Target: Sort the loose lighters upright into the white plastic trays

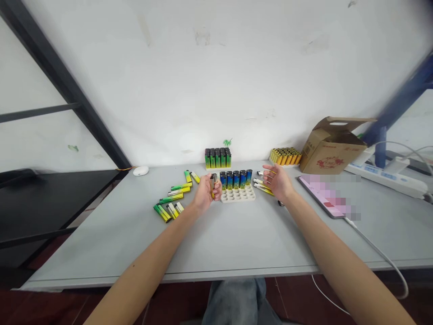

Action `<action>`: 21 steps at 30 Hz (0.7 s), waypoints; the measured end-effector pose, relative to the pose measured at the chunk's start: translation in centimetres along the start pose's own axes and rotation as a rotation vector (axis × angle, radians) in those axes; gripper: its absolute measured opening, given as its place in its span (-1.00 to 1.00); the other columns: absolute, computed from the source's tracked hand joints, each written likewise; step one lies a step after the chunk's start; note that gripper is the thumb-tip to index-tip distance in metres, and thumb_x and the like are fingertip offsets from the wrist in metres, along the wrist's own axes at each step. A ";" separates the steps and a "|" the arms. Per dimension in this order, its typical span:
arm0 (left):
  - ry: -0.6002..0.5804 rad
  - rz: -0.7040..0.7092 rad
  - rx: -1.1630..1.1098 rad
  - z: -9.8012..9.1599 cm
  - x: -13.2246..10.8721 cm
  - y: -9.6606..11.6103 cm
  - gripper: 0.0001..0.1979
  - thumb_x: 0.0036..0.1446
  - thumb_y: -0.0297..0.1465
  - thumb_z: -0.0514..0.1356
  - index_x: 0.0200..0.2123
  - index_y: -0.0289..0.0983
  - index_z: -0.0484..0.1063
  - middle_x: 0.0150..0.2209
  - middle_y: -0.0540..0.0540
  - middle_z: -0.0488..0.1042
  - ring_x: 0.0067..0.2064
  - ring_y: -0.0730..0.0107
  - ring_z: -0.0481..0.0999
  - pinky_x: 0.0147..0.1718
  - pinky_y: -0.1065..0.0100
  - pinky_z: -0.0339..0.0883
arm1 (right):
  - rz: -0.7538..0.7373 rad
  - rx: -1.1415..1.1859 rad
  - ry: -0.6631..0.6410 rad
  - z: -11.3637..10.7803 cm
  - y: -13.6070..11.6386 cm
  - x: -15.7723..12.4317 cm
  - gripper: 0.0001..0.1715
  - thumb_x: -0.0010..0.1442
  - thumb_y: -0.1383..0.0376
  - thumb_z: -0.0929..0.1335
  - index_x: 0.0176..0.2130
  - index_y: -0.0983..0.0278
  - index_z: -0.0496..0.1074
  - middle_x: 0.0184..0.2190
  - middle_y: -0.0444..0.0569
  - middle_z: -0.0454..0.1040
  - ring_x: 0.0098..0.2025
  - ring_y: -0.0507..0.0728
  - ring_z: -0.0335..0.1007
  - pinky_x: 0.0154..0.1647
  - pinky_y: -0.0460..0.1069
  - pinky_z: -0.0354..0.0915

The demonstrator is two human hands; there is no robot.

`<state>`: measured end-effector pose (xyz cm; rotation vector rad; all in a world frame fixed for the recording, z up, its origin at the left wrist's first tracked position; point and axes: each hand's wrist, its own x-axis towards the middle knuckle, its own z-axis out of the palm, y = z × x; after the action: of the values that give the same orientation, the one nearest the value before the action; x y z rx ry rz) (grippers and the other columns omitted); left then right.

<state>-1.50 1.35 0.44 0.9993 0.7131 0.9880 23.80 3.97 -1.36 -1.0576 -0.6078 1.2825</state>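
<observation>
My left hand (203,195) is closed around a lighter (213,185) held upright, its lower part mostly hidden by the fingers. Just right of it, a white tray (238,196) with round holes holds several blue-and-yellow lighters (235,180) standing in its back rows, while the front holes show bare. My right hand (277,181) hovers beside the tray, fingers apart, with nothing visible in it. Under and beside those fingers lie several loose yellow-and-silver lighters (263,187). Loose green-and-yellow lighters (176,194) are scattered on the table left of my left hand.
Against the wall stand a block of green lighters (218,159) and a tray of orange-yellow lighters (286,156). An open cardboard box (331,153), a charging tablet (324,198) and a power strip (389,180) occupy the right. A white case (140,171) lies at the back left.
</observation>
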 end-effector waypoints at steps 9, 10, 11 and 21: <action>0.035 0.036 -0.021 0.2 0.1 -0.3 -0.63 0.27 -0.26 -0.16 -0.57 -0.24 0.12 -0.57 0.04 0.01 -0.58 0.47 0.09 -0.57 0.43 0.10 | 0.016 -0.031 -0.043 0.2 0.4 -0.1 -0.65 0.25 0.09 0.22 -0.34 0.22 0.47 -0.56 -0.15 0.35 -0.56 -0.01 0.22 -0.54 -0.10 0.24; 0.039 0.037 -0.022 0.2 0.2 -0.2 -0.63 0.27 -0.27 -0.16 -0.56 -0.24 0.12 -0.57 0.04 0.01 -0.58 0.47 0.10 -0.57 0.43 0.10 | 0.014 -0.033 -0.044 0.2 0.4 -0.1 -0.65 0.24 0.08 0.22 -0.34 0.21 0.47 -0.56 -0.15 0.34 -0.56 -0.01 0.22 -0.55 -0.10 0.23; 0.043 0.037 -0.021 0.1 0.2 -0.2 -0.64 0.27 -0.27 -0.16 -0.56 -0.24 0.12 -0.57 0.04 0.01 -0.58 0.47 0.10 -0.57 0.43 0.10 | 0.012 -0.034 -0.045 0.2 0.4 -0.2 -0.65 0.24 0.07 0.23 -0.34 0.21 0.47 -0.56 -0.15 0.34 -0.55 -0.01 0.22 -0.55 -0.10 0.23; -0.023 0.027 -0.030 0.5 -0.3 -0.2 -0.62 0.29 -0.27 -0.20 -0.55 -0.25 0.12 -0.56 0.04 0.01 -0.58 0.49 0.08 -0.57 0.45 0.12 | 0.017 -0.055 -0.040 0.5 0.3 -0.4 -0.63 0.26 0.08 0.21 -0.34 0.23 0.46 -0.53 -0.13 0.34 -0.55 -0.02 0.22 -0.55 -0.12 0.23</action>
<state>-1.06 0.88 0.45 0.9944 0.6654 1.0067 23.16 3.66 -1.34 -1.0861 -0.6689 1.3110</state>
